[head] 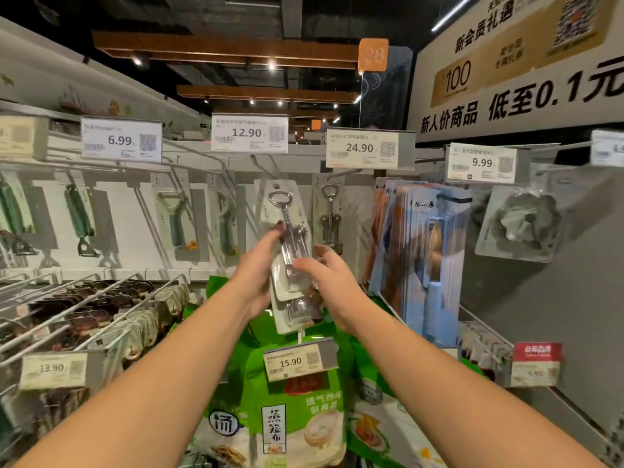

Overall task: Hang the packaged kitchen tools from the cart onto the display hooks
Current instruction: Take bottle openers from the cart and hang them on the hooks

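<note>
Both hands hold a packaged corkscrew [287, 214], a steel wing opener on a white card under clear plastic, raised in front of the display wall. My left hand [261, 265] grips its left edge with fingers over the front. My right hand [332, 282] holds the lower right side. A second such package [297, 310] shows lower, behind the hands. The card's top hole sits just under a bare hook [266, 167] between the 12.90 tag [250, 133] and the 24.90 tag [369, 149]. One matching corkscrew package [329, 217] hangs to the right. The cart is out of view.
Peelers [177, 217] hang on hooks to the left. Blue and orange carded tools [422, 251] hang thickly at the right, a steamer package [520, 224] beyond. Long wire hooks with dark packs [84, 315] jut out lower left. Green bags [297, 407] hang below a 15.90 tag.
</note>
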{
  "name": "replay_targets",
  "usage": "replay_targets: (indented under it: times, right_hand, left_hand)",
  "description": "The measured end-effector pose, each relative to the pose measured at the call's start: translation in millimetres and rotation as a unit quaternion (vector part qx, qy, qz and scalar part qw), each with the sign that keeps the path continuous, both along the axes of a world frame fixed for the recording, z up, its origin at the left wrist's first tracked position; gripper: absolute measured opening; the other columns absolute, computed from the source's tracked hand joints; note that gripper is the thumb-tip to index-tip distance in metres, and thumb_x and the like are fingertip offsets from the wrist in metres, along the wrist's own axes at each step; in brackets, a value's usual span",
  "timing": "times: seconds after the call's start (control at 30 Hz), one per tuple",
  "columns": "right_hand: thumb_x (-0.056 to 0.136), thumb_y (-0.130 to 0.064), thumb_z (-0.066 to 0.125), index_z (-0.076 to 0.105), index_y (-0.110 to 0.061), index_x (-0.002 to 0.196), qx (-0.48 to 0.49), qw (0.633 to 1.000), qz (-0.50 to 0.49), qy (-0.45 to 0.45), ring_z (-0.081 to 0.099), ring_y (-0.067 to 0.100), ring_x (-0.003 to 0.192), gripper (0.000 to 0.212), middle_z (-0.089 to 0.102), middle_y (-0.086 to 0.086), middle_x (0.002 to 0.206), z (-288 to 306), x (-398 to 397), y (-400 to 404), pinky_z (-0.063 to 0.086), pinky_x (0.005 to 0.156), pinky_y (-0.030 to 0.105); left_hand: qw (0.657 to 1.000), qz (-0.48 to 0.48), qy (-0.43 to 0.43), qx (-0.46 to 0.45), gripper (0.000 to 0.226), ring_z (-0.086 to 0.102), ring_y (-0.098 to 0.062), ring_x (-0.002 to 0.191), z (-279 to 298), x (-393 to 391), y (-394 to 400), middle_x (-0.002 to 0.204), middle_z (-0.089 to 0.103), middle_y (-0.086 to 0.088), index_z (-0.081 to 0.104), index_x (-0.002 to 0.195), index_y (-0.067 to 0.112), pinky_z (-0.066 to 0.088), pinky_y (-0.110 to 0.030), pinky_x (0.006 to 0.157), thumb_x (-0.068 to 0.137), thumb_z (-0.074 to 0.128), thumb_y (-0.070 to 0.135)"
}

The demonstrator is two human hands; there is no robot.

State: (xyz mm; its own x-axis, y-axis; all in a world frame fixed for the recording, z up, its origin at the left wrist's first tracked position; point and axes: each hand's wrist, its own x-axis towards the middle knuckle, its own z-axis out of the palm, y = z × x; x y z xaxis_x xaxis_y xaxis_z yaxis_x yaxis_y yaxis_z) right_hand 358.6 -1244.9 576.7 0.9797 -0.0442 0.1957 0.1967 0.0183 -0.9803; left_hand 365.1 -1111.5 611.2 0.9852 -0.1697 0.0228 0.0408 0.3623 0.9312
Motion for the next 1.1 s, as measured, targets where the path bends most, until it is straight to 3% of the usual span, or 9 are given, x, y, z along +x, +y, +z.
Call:
replay_targets:
  times: [0.1, 0.23, 0.37, 0.43, 0.57, 0.73, 0.9, 1.0, 1.1]
  right_hand:
    - [0.093, -0.025, 0.063, 0.056, -0.017, 0.129, 0.039, 0.998, -0.039, 0.0, 0.069, 0.016, 0.083, 0.037, 0.072, 0.005, 0.109, 4, -11, -2, 0.052, 0.062, 0.029]
    - [0.096, -0.022, 0.058, 0.055, -0.016, 0.118, 0.035, 0.996, -0.083, -0.015, 0.063, 0.018, 0.085, 0.023, 0.066, 0.006, 0.104, 9, -23, 1, 0.052, 0.071, 0.034]
    - [0.066, -0.062, 0.072, 0.055, -0.016, 0.132, -0.004, 0.99, -0.135, -0.033, 0.069, 0.022, 0.103, 0.082, 0.07, 0.005, 0.117, 11, -34, 15, 0.057, 0.095, 0.05]
    - [0.06, -0.065, 0.073, 0.057, -0.016, 0.134, -0.02, 0.986, -0.158, -0.048, 0.069, 0.025, 0.107, 0.09, 0.07, 0.005, 0.121, 12, -38, 17, 0.055, 0.097, 0.054]
    - [0.074, -0.049, 0.076, 0.067, -0.015, 0.116, -0.048, 0.983, -0.168, -0.053, 0.073, 0.024, 0.098, 0.056, 0.076, 0.005, 0.107, 17, -41, 13, 0.058, 0.092, 0.054]
    - [0.067, -0.048, 0.07, 0.071, -0.013, 0.102, -0.068, 0.978, -0.189, -0.049, 0.07, 0.028, 0.081, 0.05, 0.076, 0.003, 0.088, 22, -49, 16, 0.057, 0.08, 0.048]
    - [0.082, -0.027, 0.072, 0.073, -0.007, 0.099, -0.013, 0.986, -0.167, -0.012, 0.068, 0.024, 0.078, 0.026, 0.077, 0.012, 0.094, 27, -55, 8, 0.06, 0.071, 0.045]
    - [0.081, -0.029, 0.073, 0.072, -0.021, 0.095, -0.054, 0.977, -0.2, -0.045, 0.071, 0.022, 0.086, 0.017, 0.077, 0.0, 0.089, 25, -60, 0, 0.058, 0.084, 0.046]
    - [0.082, -0.024, 0.074, 0.064, -0.028, 0.108, -0.139, 0.961, -0.219, -0.099, 0.07, 0.006, 0.08, 0.028, 0.073, -0.01, 0.091, 15, -72, -9, 0.06, 0.073, 0.03]
  left_hand:
    - [0.998, -0.06, 0.013, -0.034, 0.032, 0.073, -0.032, 0.085, -10, -3, 2, 0.1, 0.074, -0.02, 0.066, 0.112, 0.003, 0.064, -0.048, 0.084, 0.106, 0.044, 0.025]
    - [0.987, -0.152, 0.042, -0.044, 0.041, 0.074, -0.038, 0.096, -17, -14, 8, 0.109, 0.075, -0.024, 0.074, 0.11, 0.003, 0.05, -0.062, 0.104, 0.106, 0.042, 0.028]
    - [0.976, -0.213, 0.03, -0.033, 0.035, 0.069, -0.043, 0.11, -18, -26, 17, 0.118, 0.073, -0.027, 0.063, 0.133, 0.007, 0.047, -0.067, 0.107, 0.103, 0.05, 0.017]
    - [0.979, -0.202, 0.002, -0.021, 0.03, 0.067, -0.043, 0.114, -17, -29, 21, 0.108, 0.078, -0.021, 0.061, 0.127, 0.02, 0.052, -0.065, 0.101, 0.103, 0.051, 0.006]
    - [0.979, -0.199, -0.039, 0.017, 0.041, 0.074, -0.037, 0.103, -17, -33, 30, 0.112, 0.078, -0.019, 0.059, 0.133, 0.026, 0.062, -0.057, 0.088, 0.102, 0.056, -0.001]
    - [0.978, -0.198, -0.053, 0.028, 0.044, 0.077, -0.028, 0.077, -19, -37, 34, 0.097, 0.08, -0.016, 0.061, 0.125, 0.028, 0.066, -0.04, 0.059, 0.096, 0.062, -0.006]
    - [0.978, -0.188, -0.077, 0.054, 0.059, 0.078, -0.032, 0.094, -21, -38, 34, 0.115, 0.078, -0.016, 0.057, 0.135, 0.025, 0.067, -0.047, 0.073, 0.083, 0.074, 0.002]
    - [0.981, -0.17, -0.077, 0.048, 0.057, 0.077, -0.033, 0.102, -22, -36, 39, 0.117, 0.078, -0.015, 0.056, 0.135, 0.024, 0.065, -0.052, 0.08, 0.084, 0.074, 0.006]
    - [0.99, -0.121, -0.06, 0.04, 0.048, 0.077, -0.033, 0.102, -24, -26, 44, 0.118, 0.078, -0.015, 0.055, 0.138, 0.021, 0.065, -0.052, 0.076, 0.096, 0.066, 0.002]
